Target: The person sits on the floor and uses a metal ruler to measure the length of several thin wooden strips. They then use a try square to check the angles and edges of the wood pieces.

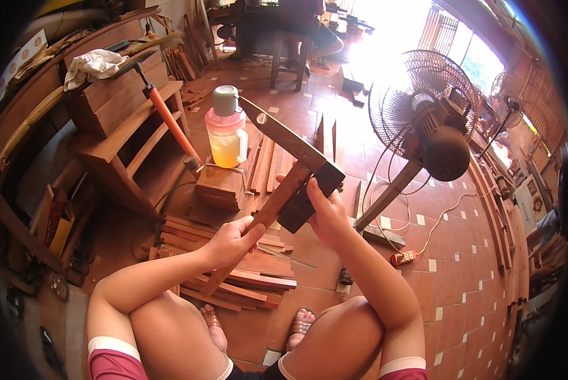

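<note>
My left hand [236, 242] is closed around the wooden handle of a hammer [284, 187], which slants up and away in front of me. Its long dark head tapers to a thin end at the upper left and has a squared end at the right. Beside that squared end my right hand [327, 212] grips a dark rectangular block [296, 213], thumb on top. The block lies close along the handle; whether it touches the hammer cannot be made out. Some of the right fingers are hidden behind these things.
Wooden strips [258, 278] lie stacked on the tiled floor below my hands. A jug [225, 142] of yellow liquid stands on a wooden block [223, 187]. At right are a standing fan [423, 114] and a power strip [403, 258]; at left, a wooden cabinet [116, 152]. A person [303, 19] sits far back.
</note>
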`<state>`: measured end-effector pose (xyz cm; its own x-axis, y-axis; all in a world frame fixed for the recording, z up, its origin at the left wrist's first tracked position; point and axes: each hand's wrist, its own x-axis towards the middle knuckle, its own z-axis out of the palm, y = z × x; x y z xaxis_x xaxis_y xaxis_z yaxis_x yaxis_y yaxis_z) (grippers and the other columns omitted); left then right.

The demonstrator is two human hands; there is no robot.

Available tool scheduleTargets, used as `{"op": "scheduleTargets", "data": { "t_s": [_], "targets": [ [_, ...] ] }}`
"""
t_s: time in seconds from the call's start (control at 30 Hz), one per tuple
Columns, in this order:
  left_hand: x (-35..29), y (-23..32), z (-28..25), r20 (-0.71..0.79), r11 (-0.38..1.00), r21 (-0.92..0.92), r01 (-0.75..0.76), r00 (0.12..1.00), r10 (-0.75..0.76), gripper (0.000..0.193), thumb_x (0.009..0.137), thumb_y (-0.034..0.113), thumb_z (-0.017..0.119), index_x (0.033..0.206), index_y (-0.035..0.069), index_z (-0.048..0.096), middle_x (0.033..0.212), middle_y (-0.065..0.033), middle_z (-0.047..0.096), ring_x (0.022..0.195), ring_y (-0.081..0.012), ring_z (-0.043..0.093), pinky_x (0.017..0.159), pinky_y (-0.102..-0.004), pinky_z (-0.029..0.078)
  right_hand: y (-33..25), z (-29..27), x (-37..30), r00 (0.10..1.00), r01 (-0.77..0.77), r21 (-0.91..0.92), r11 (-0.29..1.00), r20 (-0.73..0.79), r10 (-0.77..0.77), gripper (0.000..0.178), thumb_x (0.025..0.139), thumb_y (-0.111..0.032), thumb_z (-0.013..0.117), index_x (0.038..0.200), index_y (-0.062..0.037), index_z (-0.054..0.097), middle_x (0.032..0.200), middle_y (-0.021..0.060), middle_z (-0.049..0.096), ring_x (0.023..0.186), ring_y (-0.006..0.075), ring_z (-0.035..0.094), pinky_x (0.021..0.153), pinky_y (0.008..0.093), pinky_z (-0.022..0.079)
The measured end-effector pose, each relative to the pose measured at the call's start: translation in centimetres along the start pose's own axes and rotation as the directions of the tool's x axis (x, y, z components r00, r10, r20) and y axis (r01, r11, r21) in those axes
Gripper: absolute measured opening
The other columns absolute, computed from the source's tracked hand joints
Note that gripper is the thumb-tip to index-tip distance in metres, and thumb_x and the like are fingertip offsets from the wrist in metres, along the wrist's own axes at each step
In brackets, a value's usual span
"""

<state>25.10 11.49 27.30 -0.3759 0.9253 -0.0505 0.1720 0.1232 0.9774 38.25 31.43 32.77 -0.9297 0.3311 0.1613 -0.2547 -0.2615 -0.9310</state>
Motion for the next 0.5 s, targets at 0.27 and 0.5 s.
{"op": "scheduleTargets", "data": {
  "t_s": [0.27,0.5],
  "targets": [
    [-0.5,0.7,-0.1,0.309,0.935,-0.314,0.166,0.949,-0.064,0.044,0.100,0.052,0.053,0.103,0.007,0.049,0.080,-0.0036,0.058,0.073,-0.0121,0.059,0.068,-0.0296,0.052,-0.4,0.3,-0.1,0.992,0.021,0.113,0.993,0.123,-0.035,0.070,0.099,-0.048,0.054,0.150,-0.0050,0.032,0.142,0.0223,0.050,0.128,0.0362,0.054,0.107,0.0503,0.045],
    [-0.9,1.3,1.2,0.341,0.938,-0.293,0.184,0.937,-0.078,0.043,0.101,0.051,0.051,0.104,0.008,0.046,0.078,-0.0031,0.055,0.069,-0.0116,0.055,0.065,-0.0291,0.050,-1.3,0.8,-0.4,0.988,-0.016,0.157,0.988,0.154,-0.009,0.073,0.096,-0.045,0.062,0.148,-0.0021,0.034,0.141,0.0231,0.051,0.129,0.0395,0.053,0.108,0.0522,0.044]
  ]
}}
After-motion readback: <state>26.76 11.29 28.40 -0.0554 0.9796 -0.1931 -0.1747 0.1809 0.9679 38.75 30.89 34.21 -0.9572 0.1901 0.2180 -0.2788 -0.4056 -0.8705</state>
